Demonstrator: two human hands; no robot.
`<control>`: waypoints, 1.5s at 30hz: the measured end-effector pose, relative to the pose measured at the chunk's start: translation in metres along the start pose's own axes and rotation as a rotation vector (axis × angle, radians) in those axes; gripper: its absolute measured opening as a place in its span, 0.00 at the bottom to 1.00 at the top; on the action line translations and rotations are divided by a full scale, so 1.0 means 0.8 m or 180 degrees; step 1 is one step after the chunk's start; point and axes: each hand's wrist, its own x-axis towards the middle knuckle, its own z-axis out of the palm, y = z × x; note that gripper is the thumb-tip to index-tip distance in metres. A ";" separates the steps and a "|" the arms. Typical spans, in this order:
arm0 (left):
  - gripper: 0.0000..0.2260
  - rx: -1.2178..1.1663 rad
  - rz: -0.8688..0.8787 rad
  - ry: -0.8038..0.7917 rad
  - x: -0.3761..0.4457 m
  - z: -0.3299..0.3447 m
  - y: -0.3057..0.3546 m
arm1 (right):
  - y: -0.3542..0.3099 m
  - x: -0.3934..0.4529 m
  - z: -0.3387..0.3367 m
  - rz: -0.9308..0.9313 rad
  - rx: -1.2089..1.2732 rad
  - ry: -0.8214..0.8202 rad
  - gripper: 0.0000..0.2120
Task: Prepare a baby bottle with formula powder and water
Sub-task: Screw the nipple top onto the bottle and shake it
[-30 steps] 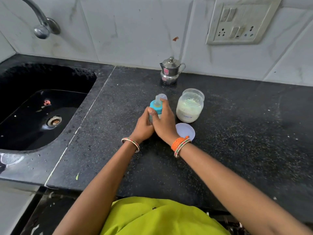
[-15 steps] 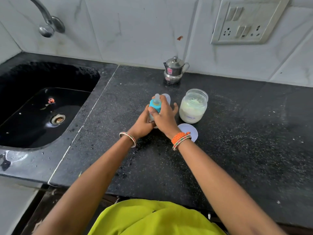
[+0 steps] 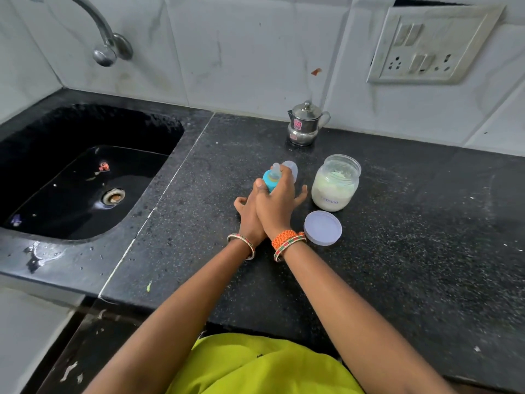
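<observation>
My right hand [image 3: 277, 200] is on top of the bottle [image 3: 272, 180]. Its thumb and first fingers are curled around the blue ring, and my other fingers stick out to the side. My left hand [image 3: 248, 214] is tucked under my right one. It seems to hold the bottle low down, but my right hand hides its fingers, so I cannot tell how tight it is.

The bottle is right in my hands, just in front of my wrists. It stands up and leans a little to the left. The teat points up and away from me. A clear cap [image 3: 291, 170] sits just behind it. I think I am turning the ring.

Just to the right is the jar [image 3: 335, 183] of white powder, with no top on. It is close to my right hand. Its lid [image 3: 322, 228] lies flat near my right wrist. A small steel pot [image 3: 305, 125] stands farther back by the wall. The sink [image 3: 159, 155] and tap [image 3: 105, 41] are well off to the left.

Nothing sits between my hands and the jar.
</observation>
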 end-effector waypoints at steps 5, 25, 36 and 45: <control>0.15 -0.0089 0.0284 -0.0222 0.009 -0.007 -0.009 | 0.006 0.017 -0.022 -0.0019 -0.0045 -0.0973 0.19; 0.25 0.0580 0.0168 -0.0429 0.015 -0.024 -0.005 | 0.027 0.129 -0.028 -0.0580 -0.1753 -0.1384 0.07; 0.23 0.0487 0.0262 -0.0217 0.018 -0.018 -0.010 | -0.064 0.057 -0.090 -0.1192 -0.0334 -0.0564 0.14; 0.23 0.0345 0.0215 -0.0116 0.017 -0.015 -0.012 | -0.033 0.051 -0.067 -0.1438 -0.0752 -0.0748 0.11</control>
